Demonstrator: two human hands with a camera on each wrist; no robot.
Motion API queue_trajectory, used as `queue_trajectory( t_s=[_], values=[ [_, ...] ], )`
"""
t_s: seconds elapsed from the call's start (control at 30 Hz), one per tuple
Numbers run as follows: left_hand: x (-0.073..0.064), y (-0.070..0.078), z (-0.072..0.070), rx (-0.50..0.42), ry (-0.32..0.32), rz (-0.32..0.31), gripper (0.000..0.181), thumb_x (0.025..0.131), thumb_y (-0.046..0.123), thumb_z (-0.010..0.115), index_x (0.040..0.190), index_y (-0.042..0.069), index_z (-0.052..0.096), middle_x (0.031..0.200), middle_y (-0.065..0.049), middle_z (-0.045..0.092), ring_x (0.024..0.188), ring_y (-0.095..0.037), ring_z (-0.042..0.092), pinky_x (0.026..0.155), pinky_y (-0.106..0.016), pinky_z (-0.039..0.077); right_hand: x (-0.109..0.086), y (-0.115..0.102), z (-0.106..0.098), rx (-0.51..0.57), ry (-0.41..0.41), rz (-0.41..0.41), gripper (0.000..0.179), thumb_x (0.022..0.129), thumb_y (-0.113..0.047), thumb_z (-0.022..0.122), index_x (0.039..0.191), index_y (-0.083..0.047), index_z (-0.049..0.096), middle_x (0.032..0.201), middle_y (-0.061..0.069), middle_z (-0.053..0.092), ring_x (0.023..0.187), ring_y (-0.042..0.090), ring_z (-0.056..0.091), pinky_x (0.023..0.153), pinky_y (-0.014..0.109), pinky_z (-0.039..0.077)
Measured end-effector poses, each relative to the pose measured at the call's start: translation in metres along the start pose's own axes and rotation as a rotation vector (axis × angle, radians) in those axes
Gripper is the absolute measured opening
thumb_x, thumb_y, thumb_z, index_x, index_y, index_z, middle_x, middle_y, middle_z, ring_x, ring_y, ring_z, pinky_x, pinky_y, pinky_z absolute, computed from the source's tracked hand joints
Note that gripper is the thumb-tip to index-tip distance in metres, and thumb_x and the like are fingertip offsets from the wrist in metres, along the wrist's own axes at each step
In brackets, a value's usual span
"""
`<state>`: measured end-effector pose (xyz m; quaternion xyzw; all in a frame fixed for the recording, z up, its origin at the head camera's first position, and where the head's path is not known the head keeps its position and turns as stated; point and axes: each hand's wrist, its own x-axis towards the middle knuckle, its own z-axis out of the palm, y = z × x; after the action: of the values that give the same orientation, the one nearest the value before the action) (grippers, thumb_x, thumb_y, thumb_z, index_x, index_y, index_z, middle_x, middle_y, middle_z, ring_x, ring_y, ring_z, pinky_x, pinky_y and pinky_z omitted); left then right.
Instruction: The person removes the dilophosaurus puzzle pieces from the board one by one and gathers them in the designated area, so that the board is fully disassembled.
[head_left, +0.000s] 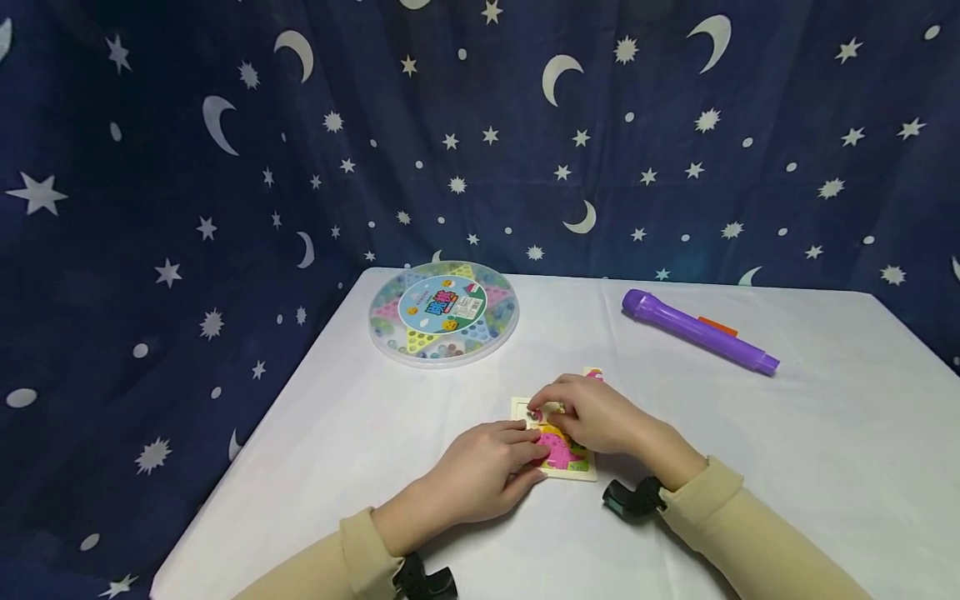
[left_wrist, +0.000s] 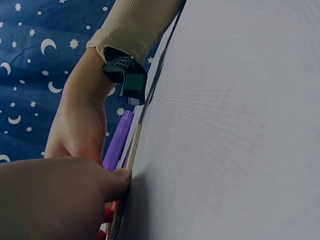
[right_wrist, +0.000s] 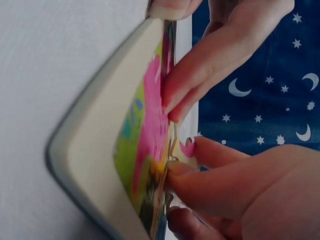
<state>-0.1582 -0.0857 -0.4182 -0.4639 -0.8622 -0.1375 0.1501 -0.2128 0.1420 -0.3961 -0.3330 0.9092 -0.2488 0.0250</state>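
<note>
A small jigsaw puzzle board with a pale frame and a pink dinosaur picture lies on the white table. My left hand rests on its left side, fingers extended over the picture and thumb at the near edge. Above the far part of the board, my right hand pinches a puzzle piece with some pink on it. This piece is tilted up from the board in the right wrist view. Another puzzle piece shows just beyond my right hand, partly hidden by it.
A round, clear-lidded Chinese checkers set with marbles lies at the back left. At the back right is a purple tube-shaped toy, with an orange part beside it. A dark star-and-moon curtain hangs behind the white table.
</note>
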Motion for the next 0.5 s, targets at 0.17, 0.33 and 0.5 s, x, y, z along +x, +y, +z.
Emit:
queue_trajectory(
  t_s=[0.17,0.33,0.5],
  values=[
    [-0.002,0.002,0.003,0.009,0.004,0.002,0.03,0.097,0.031,0.071,0.12,0.014,0.077,0.121,-0.003,0.073,0.119,-0.019,0.066,0.108,-0.032,0.045,-0.001,0.005,-0.001,0.052,-0.019,0.026,0.032,0.091,-0.008,0.077,0.121,-0.015,0.071,0.099,-0.007,0.067,0.071,0.008,0.054,0.067,0.028,0.051],
    [-0.002,0.003,0.003,0.011,0.001,0.001,0.029,0.096,0.032,0.072,0.119,0.015,0.077,0.12,-0.003,0.074,0.119,-0.018,0.066,0.107,-0.033,0.046,-0.001,0.011,0.0,0.081,-0.026,0.021,0.025,0.09,-0.012,0.079,0.115,-0.014,0.073,0.091,-0.012,0.07,0.07,0.003,0.058,0.068,0.026,0.053],
    [-0.001,0.002,0.001,0.028,-0.016,-0.011,0.029,0.097,0.033,0.071,0.12,0.016,0.077,0.122,-0.002,0.073,0.12,-0.019,0.065,0.106,-0.033,0.046,0.0,0.014,-0.002,0.098,0.002,-0.005,0.021,0.089,-0.013,0.08,0.108,-0.017,0.074,0.082,-0.017,0.068,0.069,0.003,0.057,0.067,0.027,0.051]
  ],
)
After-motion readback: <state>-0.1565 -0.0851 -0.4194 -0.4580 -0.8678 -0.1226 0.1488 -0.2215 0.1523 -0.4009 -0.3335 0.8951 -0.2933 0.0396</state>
